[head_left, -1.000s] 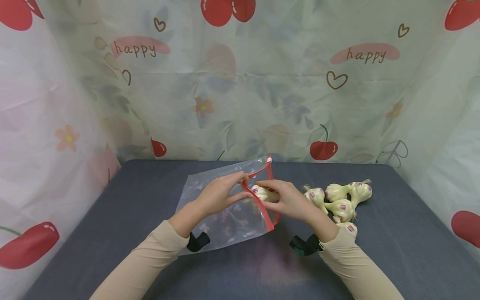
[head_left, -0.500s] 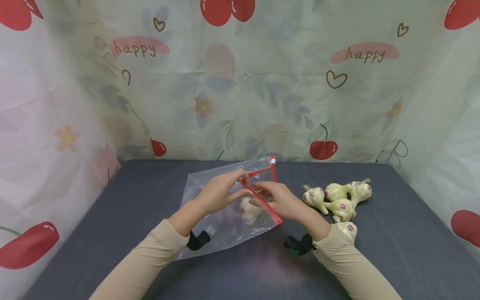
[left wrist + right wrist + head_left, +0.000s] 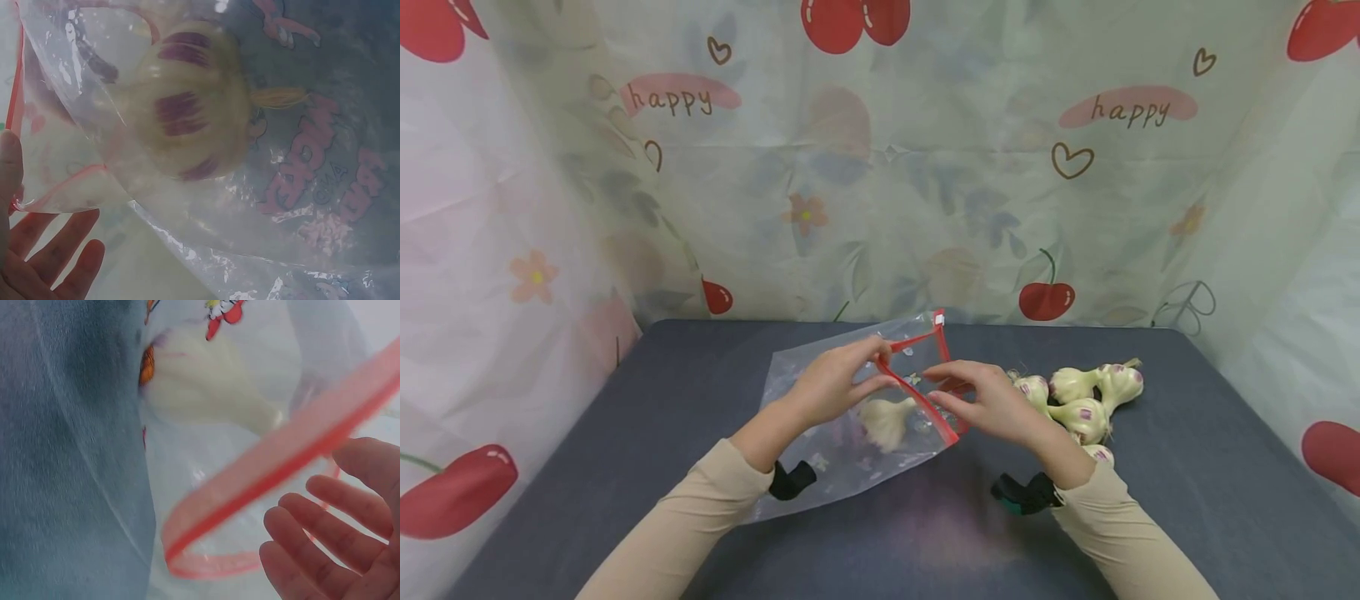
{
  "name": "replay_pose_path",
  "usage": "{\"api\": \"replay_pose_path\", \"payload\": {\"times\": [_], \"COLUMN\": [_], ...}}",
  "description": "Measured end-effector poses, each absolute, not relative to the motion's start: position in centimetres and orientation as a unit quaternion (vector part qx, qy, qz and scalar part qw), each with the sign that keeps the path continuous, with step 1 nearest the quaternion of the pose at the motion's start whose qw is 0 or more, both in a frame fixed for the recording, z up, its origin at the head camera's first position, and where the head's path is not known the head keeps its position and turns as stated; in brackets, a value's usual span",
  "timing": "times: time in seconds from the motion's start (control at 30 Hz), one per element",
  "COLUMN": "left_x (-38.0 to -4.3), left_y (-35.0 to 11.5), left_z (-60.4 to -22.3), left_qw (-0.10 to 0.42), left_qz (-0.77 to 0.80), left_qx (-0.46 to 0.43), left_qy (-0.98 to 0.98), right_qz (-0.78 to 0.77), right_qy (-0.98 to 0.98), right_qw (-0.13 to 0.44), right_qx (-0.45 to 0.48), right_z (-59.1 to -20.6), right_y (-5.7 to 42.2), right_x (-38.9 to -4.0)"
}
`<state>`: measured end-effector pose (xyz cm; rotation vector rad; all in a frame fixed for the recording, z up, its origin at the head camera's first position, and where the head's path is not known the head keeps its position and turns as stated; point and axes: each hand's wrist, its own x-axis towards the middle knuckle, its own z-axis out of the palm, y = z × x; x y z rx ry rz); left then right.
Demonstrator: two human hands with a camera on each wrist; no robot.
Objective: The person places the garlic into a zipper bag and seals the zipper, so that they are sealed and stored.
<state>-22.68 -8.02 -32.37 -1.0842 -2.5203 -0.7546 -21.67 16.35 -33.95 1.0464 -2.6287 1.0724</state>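
A clear zip bag point(image 3: 820, 454) with a red-edged mouth and printed figures stands tilted over the table, its opening facing right. My left hand point(image 3: 838, 379) pinches the bag's red rim between thumb and fingers. Inside lies one garlic bulb point(image 3: 886, 423), seen through the plastic; the left wrist view shows the garlic bulb point(image 3: 187, 106) with purple patches and a root tuft. Just at the bag's mouth is my right hand point(image 3: 988, 400), fingers spread and holding nothing. In the right wrist view the right hand point(image 3: 337, 537) is beside the red rim point(image 3: 262, 475).
Several garlic bulbs point(image 3: 1081, 417) lie in a cluster on the dark table point(image 3: 1210, 500), right of my right hand. A printed curtain point(image 3: 887, 208) hangs behind the table and along both sides. Each wrist carries a black strap point(image 3: 1026, 493).
My right hand has put the garlic bulb through the bag's mouth and let go of it. It has then drawn back to the right. My left hand keeps hold of the rim.
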Motion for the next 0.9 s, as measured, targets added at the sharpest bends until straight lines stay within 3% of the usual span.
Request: {"api": "replay_pose_path", "payload": {"times": [0.43, 0.9], "left_x": [-22.8, -22.7], "left_y": [-8.4, -8.7], "left_z": [-32.3, -32.3], "left_qw": [0.163, 0.15], "left_qz": [-0.261, -0.268], "left_qx": [-0.37, -0.357], "left_qy": [-0.877, -0.882], "right_qz": [0.337, 0.33], "right_qy": [-0.892, -0.912], "right_qw": [0.105, 0.103], "right_qx": [0.283, 0.223], "right_z": [-33.2, -33.3], "right_y": [20.2, 23.9], "right_x": [-21.2, -20.7]}}
